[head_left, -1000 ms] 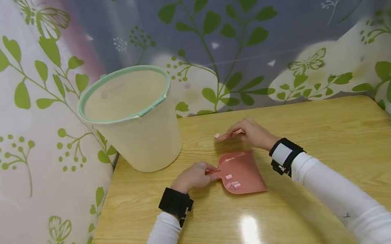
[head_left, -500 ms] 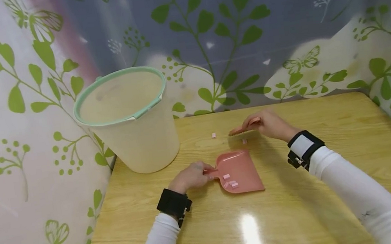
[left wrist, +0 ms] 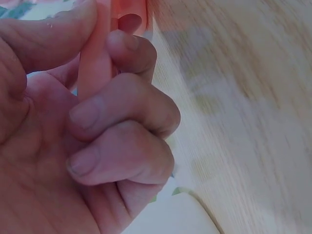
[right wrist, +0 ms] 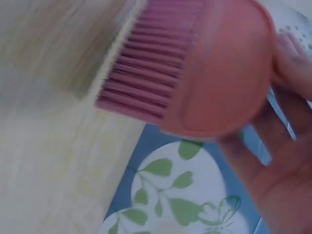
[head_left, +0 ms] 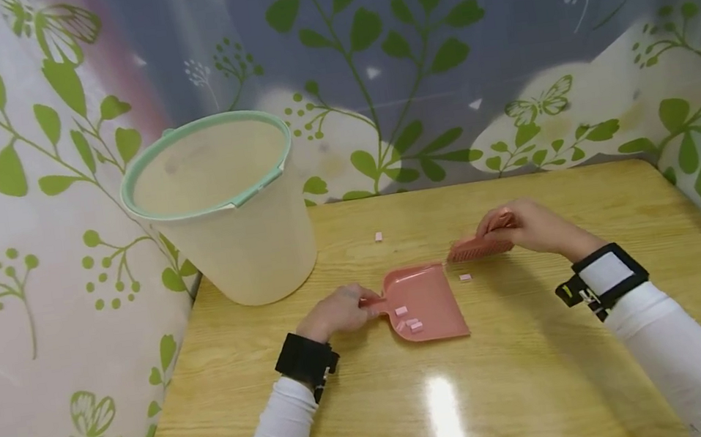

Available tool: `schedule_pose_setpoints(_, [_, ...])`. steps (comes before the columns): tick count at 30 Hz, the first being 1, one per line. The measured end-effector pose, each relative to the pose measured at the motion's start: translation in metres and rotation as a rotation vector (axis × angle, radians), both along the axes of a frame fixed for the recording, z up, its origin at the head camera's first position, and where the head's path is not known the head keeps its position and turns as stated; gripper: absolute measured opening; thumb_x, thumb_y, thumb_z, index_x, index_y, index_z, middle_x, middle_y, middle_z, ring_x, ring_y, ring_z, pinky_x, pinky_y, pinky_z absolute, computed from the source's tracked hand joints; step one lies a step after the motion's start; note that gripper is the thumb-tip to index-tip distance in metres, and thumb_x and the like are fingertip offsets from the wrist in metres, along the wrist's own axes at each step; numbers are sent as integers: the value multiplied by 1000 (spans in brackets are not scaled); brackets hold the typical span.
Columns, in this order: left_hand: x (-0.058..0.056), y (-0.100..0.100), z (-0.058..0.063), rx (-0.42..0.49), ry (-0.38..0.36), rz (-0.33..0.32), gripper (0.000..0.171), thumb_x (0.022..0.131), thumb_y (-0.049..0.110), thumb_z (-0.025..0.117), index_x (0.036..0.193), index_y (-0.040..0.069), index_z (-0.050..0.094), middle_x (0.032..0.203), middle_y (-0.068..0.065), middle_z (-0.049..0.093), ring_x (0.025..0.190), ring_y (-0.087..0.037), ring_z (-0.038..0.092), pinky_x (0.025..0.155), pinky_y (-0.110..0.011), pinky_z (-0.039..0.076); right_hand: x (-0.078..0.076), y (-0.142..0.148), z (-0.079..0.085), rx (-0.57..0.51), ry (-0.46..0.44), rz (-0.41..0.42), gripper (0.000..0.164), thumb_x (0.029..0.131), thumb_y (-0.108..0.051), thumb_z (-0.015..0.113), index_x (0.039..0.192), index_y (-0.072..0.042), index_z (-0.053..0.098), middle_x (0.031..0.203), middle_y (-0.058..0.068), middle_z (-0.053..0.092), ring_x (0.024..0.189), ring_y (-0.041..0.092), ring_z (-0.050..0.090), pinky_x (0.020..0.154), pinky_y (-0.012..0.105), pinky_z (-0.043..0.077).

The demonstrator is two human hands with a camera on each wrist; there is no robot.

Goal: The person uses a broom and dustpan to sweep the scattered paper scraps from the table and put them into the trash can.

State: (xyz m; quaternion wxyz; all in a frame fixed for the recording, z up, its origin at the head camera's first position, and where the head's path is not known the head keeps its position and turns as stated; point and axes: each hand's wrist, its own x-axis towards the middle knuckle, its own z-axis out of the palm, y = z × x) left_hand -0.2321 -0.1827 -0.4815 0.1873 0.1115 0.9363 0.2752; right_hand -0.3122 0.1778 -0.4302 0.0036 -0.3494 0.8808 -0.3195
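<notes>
My left hand (head_left: 338, 311) grips the handle (left wrist: 96, 63) of a pink dustpan (head_left: 431, 304), its fingers curled round it. The pan lies on the table with its wide edge facing right, and several small pink pieces (head_left: 416, 326) rest inside near the handle. In my right hand (head_left: 537, 225) is a pink hand brush (head_left: 479, 246), held just beyond the pan's far right corner. Its bristles (right wrist: 146, 63) show plainly in the right wrist view. One loose piece (head_left: 465, 277) lies on the table right of the pan, below the brush. Another piece (head_left: 379, 237) lies behind the pan.
A tall cream bucket (head_left: 248, 247) with a green rim stands at the table's back left. Behind the wooden table (head_left: 543, 370) hangs a curtain (head_left: 425, 76) printed with leaves, and a similar one covers the left side.
My right hand has moved the brush rightward, from behind the pan to beside its far right corner. One loose piece has shifted right; another stays behind the pan. The left hand holds its place.
</notes>
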Motion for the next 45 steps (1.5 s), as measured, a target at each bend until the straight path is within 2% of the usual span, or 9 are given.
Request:
schedule_pose_setpoints(2, [-1,-1,1,3,9,5,35,100,30,65,130,14,70,132,-10,64,111,-24,59,102,-46,48,6,6,-1,0,56,-70,16,100,-4,63,111,-5,75,109,17,74,98,33,71,78,46,56])
schedule_pose_setpoints(5, [-2,-2,3,-8,30,0,34,100,32,65,129,15,71,128,-8,66,107,-22,59,99,-44,49,12,7,-12,20,168,-164,20,104,-13,59,115,-2,73,91,15,74,76,26,68,67,39,53])
schedule_pose_setpoints(11, [-3,1,3,1,36,-20,32,101,29,65,128,13,72,121,-6,66,100,-21,57,92,-40,49,38,-14,-39,-43,280,-280,23,102,-17,62,85,-2,68,55,-1,50,49,8,45,47,25,36])
schedule_pose_setpoints(18, [-1,3,-1,-2,26,-20,30,100,28,66,126,14,73,120,-5,67,99,-21,56,90,-39,48,80,-60,-60,-168,338,-173,5,99,-3,64,97,-1,68,63,-3,55,52,-1,42,46,19,36])
schedule_pose_setpoints(24, [-1,4,-2,1,21,-7,30,100,26,66,126,14,72,124,-6,65,100,-21,56,92,-39,48,96,-83,-58,-215,335,-121,7,97,-2,66,102,0,70,82,9,73,65,6,63,53,19,50])
schedule_pose_setpoints(29, [0,3,0,0,23,1,30,100,27,66,126,14,72,127,-8,64,103,-21,56,95,-42,48,100,-91,-48,-274,265,-61,7,98,-1,63,101,-2,69,79,6,71,63,2,61,52,17,49])
schedule_pose_setpoints(35, [4,-2,3,8,17,14,32,100,30,66,126,13,72,129,-9,64,107,-24,58,99,-46,48,76,-93,-20,-496,83,-60,12,101,-3,61,105,3,71,85,14,74,60,15,68,49,22,50])
schedule_pose_setpoints(41, [4,-5,0,-8,9,11,32,100,29,66,127,13,72,121,-6,63,101,-22,55,91,-41,47,14,-111,-8,-299,192,34,23,97,-5,68,119,-7,75,113,13,76,92,24,74,80,40,57])
schedule_pose_setpoints(45, [0,-1,1,-15,20,-27,33,100,29,65,128,14,72,129,-8,64,108,-23,58,95,-41,48,-25,-125,-15,-234,187,87,22,95,-3,69,114,-10,79,117,12,75,114,35,68,103,60,45])
